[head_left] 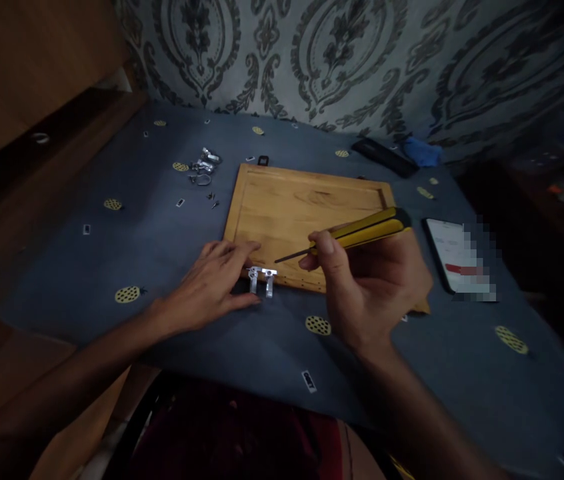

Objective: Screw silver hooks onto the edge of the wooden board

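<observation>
A wooden board (292,207) lies on the blue patterned cloth. My right hand (369,280) is closed around a yellow-and-black screwdriver (357,233); its tip points left and down toward the board's near edge. My left hand (212,283) rests on the cloth at the board's near left corner, fingers curled against a small metal bracket (261,279) that sits at the board's edge. Whether the fingers grip the bracket or just press on it is unclear.
More small metal parts and screws (205,167) lie on the cloth at the back left. A phone (455,257) with a lit screen lies right of the board. A dark flat object (385,157) and a blue cloth (422,152) sit near the wall.
</observation>
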Motion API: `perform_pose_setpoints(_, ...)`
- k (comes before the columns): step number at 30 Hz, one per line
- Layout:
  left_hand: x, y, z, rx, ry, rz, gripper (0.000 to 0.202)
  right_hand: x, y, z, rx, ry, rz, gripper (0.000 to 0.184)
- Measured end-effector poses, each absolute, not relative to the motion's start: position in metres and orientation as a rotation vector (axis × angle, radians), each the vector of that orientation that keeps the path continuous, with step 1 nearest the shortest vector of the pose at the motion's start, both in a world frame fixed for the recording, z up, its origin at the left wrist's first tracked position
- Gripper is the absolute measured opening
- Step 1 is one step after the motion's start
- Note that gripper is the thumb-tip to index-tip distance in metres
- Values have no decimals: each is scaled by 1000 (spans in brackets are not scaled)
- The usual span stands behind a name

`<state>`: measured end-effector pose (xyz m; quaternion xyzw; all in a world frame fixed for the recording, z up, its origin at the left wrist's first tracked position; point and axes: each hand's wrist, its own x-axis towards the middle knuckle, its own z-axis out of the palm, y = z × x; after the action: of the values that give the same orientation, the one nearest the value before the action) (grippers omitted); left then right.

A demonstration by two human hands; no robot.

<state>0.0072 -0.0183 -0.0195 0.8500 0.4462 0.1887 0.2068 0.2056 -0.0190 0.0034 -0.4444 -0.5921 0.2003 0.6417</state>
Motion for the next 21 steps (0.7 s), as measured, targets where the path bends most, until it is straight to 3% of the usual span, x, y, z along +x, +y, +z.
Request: perform_pose_setpoints(21,7,-18,-23,2423,1220,557,70,199,-20,-17,-1068,-1511,677,17)
